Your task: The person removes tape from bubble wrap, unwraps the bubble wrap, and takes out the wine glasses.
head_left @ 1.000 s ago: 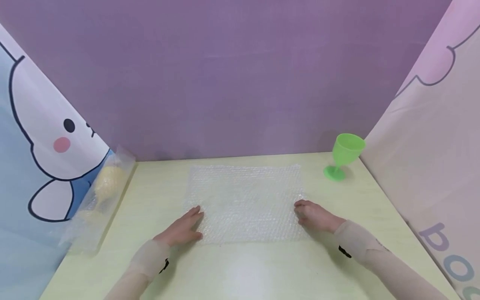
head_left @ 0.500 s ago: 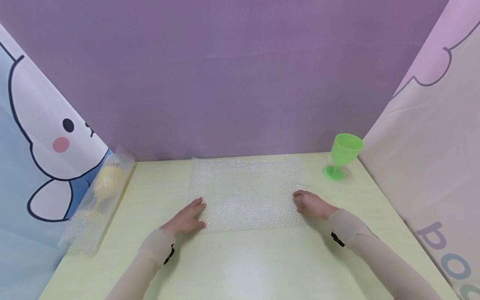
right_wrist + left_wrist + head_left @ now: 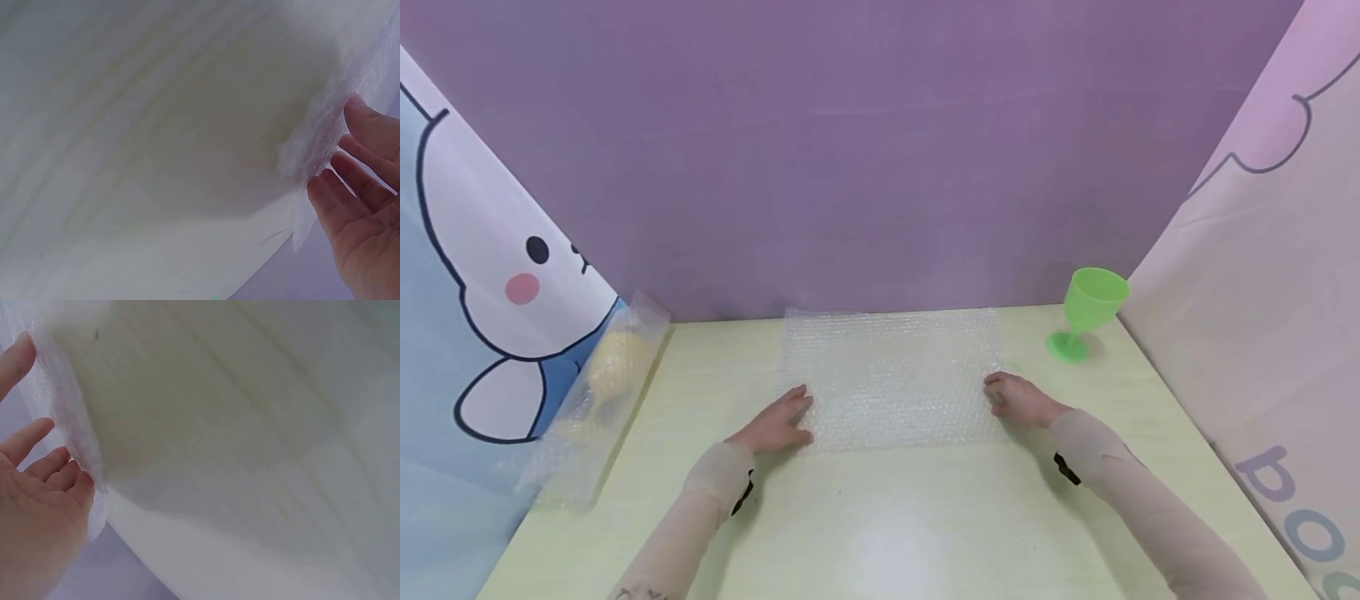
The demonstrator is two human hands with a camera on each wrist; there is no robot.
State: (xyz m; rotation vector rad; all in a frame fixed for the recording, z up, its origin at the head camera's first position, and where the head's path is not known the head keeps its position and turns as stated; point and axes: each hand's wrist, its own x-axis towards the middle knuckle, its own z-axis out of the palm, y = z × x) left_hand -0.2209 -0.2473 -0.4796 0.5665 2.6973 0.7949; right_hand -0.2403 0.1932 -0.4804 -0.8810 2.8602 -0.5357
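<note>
A clear sheet of bubble wrap (image 3: 895,375) lies flat in the middle of the table, its far edge close to the purple wall. My left hand (image 3: 775,423) touches the sheet's left edge with its fingers spread and thumb apart. Against the right edge rests my right hand (image 3: 1021,398), fingers slightly bent. Both wrist views show fingertips (image 3: 42,425) meeting the wrap's side without closing round it. A green plastic goblet (image 3: 1093,300) stands upright at the back right, apart from the right hand.
At the table's left edge lies a bundle of bubble wrap (image 3: 613,375) around something yellow. A purple wall (image 3: 880,167) bounds the table (image 3: 887,525) at the back, with printed cloth panels (image 3: 1247,333) on both sides.
The bubble wrap has slid away from me toward the back wall, both hands moving forward with it at its sides. Goblet and wrapped bundle stay where they were.
</note>
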